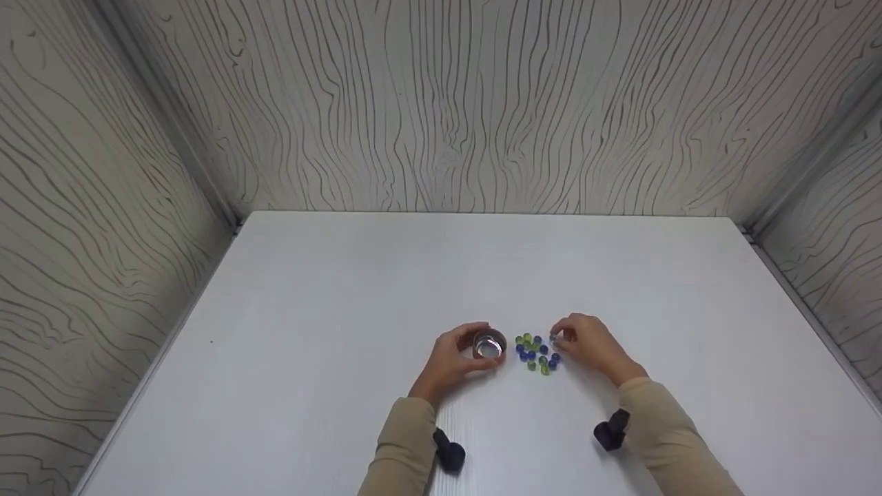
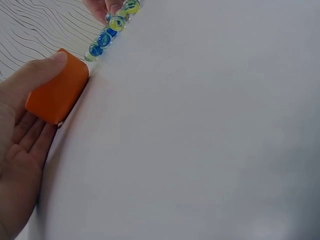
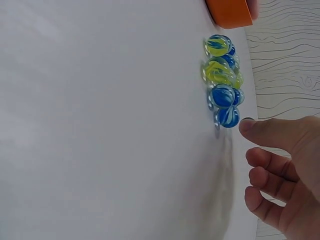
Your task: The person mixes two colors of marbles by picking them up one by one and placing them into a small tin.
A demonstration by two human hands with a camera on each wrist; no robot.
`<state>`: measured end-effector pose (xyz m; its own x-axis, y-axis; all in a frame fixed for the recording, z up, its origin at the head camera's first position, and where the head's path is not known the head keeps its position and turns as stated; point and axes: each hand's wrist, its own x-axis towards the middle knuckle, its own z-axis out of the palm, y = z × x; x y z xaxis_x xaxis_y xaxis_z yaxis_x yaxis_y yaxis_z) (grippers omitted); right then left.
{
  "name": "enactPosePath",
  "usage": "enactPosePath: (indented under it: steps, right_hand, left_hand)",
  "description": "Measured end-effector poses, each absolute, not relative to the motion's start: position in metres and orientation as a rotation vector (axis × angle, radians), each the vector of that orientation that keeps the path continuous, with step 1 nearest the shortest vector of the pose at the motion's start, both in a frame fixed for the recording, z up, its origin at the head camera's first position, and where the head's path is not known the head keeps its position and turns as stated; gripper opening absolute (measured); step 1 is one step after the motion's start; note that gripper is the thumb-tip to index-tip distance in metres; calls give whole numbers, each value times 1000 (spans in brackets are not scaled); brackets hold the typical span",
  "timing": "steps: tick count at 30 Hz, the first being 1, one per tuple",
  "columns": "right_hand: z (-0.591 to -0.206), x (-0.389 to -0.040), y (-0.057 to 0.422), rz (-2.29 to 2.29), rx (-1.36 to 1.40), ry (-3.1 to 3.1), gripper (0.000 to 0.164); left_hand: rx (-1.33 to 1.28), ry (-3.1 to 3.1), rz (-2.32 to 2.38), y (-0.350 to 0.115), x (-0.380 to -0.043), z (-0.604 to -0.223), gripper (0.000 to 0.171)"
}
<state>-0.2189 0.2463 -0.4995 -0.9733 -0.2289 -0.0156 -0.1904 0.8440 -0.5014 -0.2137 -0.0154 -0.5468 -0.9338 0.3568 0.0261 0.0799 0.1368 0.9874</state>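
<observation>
We are gripping the cup in our left hand, marbles lying just right of it, while our right hand is bending its fingers at their outer edge, whether pinching one we cannot tell.

Dim, grey and diffuse in the head view, duller on the wood-grain panels beyond the left hand and right hand. Glinting inside the metal-lined cup against the left hand; blurry on the small marbles beside the right. Softly shadowed on the tabletop near the right hand, paler farther off. Bowed beside the left hand in 1 wrist view.
</observation>
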Motion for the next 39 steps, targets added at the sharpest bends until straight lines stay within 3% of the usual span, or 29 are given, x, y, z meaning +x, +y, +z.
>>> enactPosePath:
  steps: [39]
  right_hand:
    - [-481,-212,221,-777,-447,2963,17]
  left_hand:
    - [392,2140,1876,-17,-218,-546,63]
